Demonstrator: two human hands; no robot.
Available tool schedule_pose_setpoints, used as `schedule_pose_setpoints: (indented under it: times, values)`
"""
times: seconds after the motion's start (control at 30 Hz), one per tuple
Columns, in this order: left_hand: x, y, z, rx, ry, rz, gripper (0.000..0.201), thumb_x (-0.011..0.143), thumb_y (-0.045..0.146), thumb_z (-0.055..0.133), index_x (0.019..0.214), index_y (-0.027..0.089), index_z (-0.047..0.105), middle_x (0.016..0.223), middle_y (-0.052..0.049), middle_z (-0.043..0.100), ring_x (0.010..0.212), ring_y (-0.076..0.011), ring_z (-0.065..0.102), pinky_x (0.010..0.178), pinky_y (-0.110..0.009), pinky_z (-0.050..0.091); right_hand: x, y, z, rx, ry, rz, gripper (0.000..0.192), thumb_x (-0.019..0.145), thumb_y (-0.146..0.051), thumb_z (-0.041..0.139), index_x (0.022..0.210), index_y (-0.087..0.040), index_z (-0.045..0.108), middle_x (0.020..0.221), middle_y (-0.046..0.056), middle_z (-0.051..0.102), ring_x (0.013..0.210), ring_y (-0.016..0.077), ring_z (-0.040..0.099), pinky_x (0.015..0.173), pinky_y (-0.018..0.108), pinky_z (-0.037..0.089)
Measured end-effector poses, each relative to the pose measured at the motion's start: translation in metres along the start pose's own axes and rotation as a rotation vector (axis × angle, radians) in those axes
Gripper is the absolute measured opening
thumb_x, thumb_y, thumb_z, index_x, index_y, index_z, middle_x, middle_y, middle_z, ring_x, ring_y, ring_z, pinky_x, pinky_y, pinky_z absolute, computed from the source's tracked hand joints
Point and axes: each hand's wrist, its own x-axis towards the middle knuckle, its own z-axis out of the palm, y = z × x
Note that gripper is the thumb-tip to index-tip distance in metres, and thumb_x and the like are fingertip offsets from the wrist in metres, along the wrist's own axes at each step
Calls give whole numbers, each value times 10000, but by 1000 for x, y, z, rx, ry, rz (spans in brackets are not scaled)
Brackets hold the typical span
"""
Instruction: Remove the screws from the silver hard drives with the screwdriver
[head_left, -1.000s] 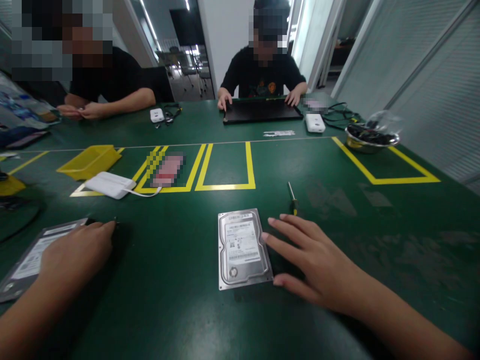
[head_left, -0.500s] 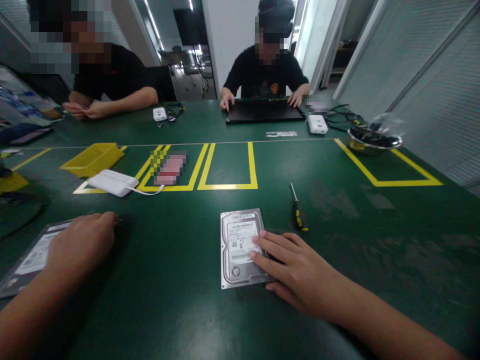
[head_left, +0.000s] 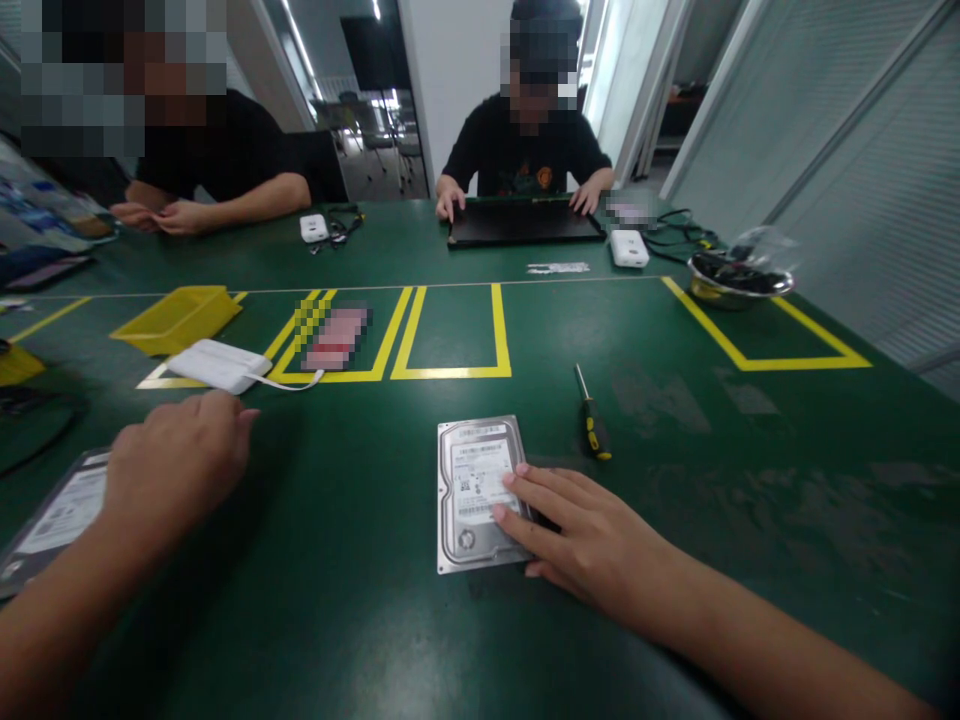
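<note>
A silver hard drive [head_left: 480, 545] with a white label lies on the green table. My right hand [head_left: 592, 530] holds it at its right side, fingertips on the label and thumb by the near right corner. Over at the left, my left hand [head_left: 180, 455] is raised above the table, back of the hand toward me. Its fingers are curled closed, and whatever is between them is hidden. Partly behind that hand and forearm lies a clear bag [head_left: 56, 530] with a white-labelled thing in it. A yellow-black screwdriver [head_left: 592, 425] rests beyond my right hand.
Ahead stand a yellow bin [head_left: 180, 320], a white power bank [head_left: 217, 365] cabled to a pixelated pink device [head_left: 337, 338], and a metal bowl [head_left: 739, 285] of dark items. Yellow tape [head_left: 454, 373] marks the table. Two people sit opposite, one with hands on a black panel [head_left: 525, 222].
My left hand has risen off the table and moved slightly right and away. Small items by its fingertips no longer show. The right hand and hard drive stay put; the view shifts slightly.
</note>
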Motion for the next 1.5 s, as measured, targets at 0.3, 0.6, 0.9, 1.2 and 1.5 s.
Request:
schedule_pose_setpoints:
  times: [0.3, 0.6, 0.9, 1.2, 1.5]
  values:
    - [-27, 155, 0, -1683, -160, -419, 298, 870, 468, 558, 876, 171, 588, 928, -44, 632, 849, -186, 577, 722, -287, 416, 4, 0, 0, -60, 87, -53, 437, 950, -401, 537, 1323, -178, 585, 1349, 160, 610, 1298, 310, 538, 1050, 481, 488]
    - [-38, 191, 30, -1654, 35, -172, 315, 981, 452, 453, 930, 196, 629, 993, -33, 659, 920, -174, 595, 810, -296, 450, 11, -4, -1, -51, 19, -28, 468, 949, -449, 493, 1329, -182, 547, 1372, 180, 559, 1283, 332, 507, 1007, 516, 449]
    - [-41, 189, 33, -1539, -19, -30, 356, 978, 507, 444, 907, 208, 623, 881, -42, 654, 777, -185, 592, 670, -293, 466, 27, -16, -9, -15, -41, 79, 600, 902, -695, 399, 1206, -215, 592, 1200, 143, 617, 1113, 320, 541, 1018, 597, 325]
    - [-38, 184, 31, -1611, -20, -100, 295, 960, 467, 503, 877, 208, 617, 839, -24, 640, 746, -166, 589, 671, -273, 460, 69, -27, -18, -28, -85, 426, 618, 896, -520, 535, 1379, -135, 506, 1471, 209, 457, 1336, 383, 421, 1101, 551, 342]
    - [-34, 182, 34, -1548, -17, -51, 326, 997, 452, 420, 909, 193, 595, 910, -44, 644, 839, -180, 599, 733, -291, 466, 74, -10, 11, 131, -104, 438, 752, 908, -570, 458, 1507, -126, 356, 1623, 167, 250, 1506, 323, 191, 1171, 550, 239]
